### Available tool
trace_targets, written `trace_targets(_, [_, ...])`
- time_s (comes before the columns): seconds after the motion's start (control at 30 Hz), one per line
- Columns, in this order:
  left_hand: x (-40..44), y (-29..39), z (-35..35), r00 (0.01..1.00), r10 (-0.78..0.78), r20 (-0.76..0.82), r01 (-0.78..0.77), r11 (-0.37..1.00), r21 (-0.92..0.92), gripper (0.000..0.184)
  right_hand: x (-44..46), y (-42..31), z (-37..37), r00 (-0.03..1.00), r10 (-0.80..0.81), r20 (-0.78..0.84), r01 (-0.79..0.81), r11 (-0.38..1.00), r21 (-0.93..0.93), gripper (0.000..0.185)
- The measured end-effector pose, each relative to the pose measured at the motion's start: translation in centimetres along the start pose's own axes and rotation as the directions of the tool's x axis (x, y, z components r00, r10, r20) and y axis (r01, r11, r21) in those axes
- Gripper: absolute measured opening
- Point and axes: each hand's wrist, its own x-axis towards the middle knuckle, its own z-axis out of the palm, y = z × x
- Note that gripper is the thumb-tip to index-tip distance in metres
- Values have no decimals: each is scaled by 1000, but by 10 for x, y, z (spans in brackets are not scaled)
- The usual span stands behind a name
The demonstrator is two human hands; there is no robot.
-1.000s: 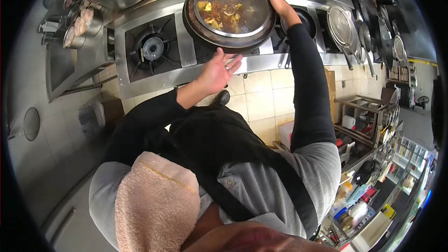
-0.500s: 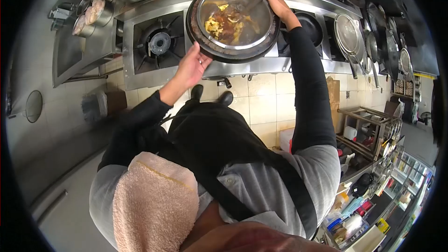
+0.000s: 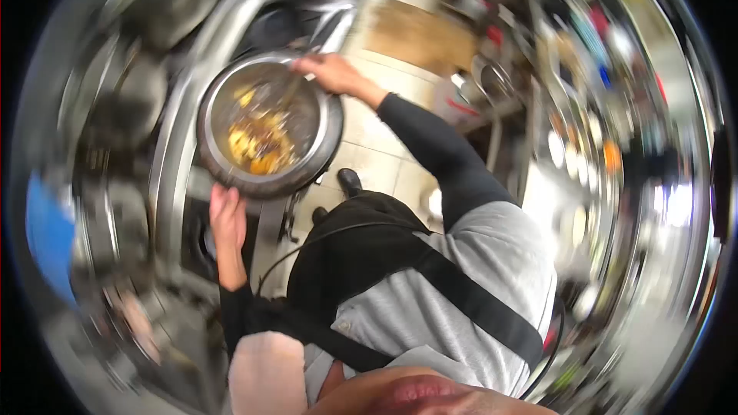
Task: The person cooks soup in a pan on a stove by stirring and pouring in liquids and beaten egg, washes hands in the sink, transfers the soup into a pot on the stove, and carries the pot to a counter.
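A steel bowl [image 3: 310,138] with yellow and brown food [image 3: 261,138] in dark liquid sits inside a wider dark round pan [image 3: 334,132], over the stove's front edge. My right hand [image 3: 338,74] is closed at the upper right rim, thumb side against the bowl. A utensil handle [image 3: 294,86] slants into the bowl beside it, blurred. At the lower left, my left hand [image 3: 228,219] has its fingertips against the pan's edge, partly hidden beneath it. Whether either hand carries the pan's full weight, I cannot tell.
A burner [image 3: 206,242] lies left of my left hand. Another dark pan [image 3: 273,27] is on the stove beyond the bowl. Large pots [image 3: 173,4] stand along the back. A brown board [image 3: 423,34] and pale floor tiles [image 3: 373,150] show to the right. Much is smeared by motion.
The view has swung to the right, so the stove now slants at the left. The bowl and pan, with both hands at them, appear lower and further left.
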Motion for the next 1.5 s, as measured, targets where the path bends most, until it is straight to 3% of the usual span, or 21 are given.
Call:
trace_targets(0.03, [-6,23,28,999,-24,35,21,997,80,40,-36,-8,-13,985,162,-66,-156,983,94,83])
trace_targets(0.1, [-1,37,55,975,-84,207,47,983,177,42,-115,-17,-40,913,328,-241,-290,940,179,95])
trace_targets(0.13, [6,38,65,941,-123,315,53,973,222,41,-151,-10,-48,875,358,-326,-298,929,219,95])
trace_targets(0.2, [23,75,41,863,-179,473,78,971,227,39,-189,-65,-24,796,387,-466,-301,920,251,93])
trace_targets(0.3, [56,135,15,720,-256,644,119,961,249,41,-229,-146,19,620,477,-623,-408,874,263,89])
trace_targets(0.37, [65,163,25,640,-299,708,135,951,279,43,-261,-193,37,503,482,-717,-385,868,314,88])
trace_targets(0.43, [132,145,12,503,-362,785,198,932,303,43,-236,-171,72,353,468,-810,-442,847,296,86])
trace_targets(0.5, [158,142,10,359,-396,845,272,911,311,46,-248,-182,98,264,490,-831,-459,821,339,84])
trace_targets(0.57, [179,136,8,252,-409,877,300,895,331,49,-253,-203,138,102,452,-886,-494,796,350,81])
trace_targets(0.63, [214,116,6,66,-396,916,320,878,356,59,-250,-226,165,-39,437,-899,-546,744,385,79])
trace_targets(0.67, [235,111,10,-59,-414,908,330,850,409,60,-242,-239,181,-86,427,-900,-521,751,406,76])
trace_targets(0.77, [259,118,29,-102,-405,908,390,824,411,54,-209,-273,220,-271,364,-891,-490,744,453,75])
trace_targets(0.83, [295,132,26,-277,-382,882,410,783,467,52,-167,-309,256,-412,304,-859,-519,696,495,73])
trace_targets(0.9, [305,97,81,-370,-416,831,357,762,540,48,-176,-274,250,-527,234,-817,-521,671,527,72])
trace_targets(0.93, [315,89,95,-439,-410,800,335,752,568,46,-167,-284,256,-582,263,-770,-543,579,608,70])
trace_targets(1.1, [327,52,187,-708,-272,652,306,715,629,37,-136,-274,276,-751,123,-649,-324,788,524,64])
trace_targets(1.27, [328,20,263,-885,-173,432,177,733,657,34,-82,-258,287,-872,-113,-476,-372,784,496,54])
trace_targets(1.4, [306,-27,315,-974,-88,207,65,773,632,32,-59,-213,305,-928,-234,-289,-350,813,465,47])
trace_targets(1.5, [261,-41,362,-999,-36,-40,-53,791,610,35,-47,-197,311,-968,-211,-135,-250,856,453,48])
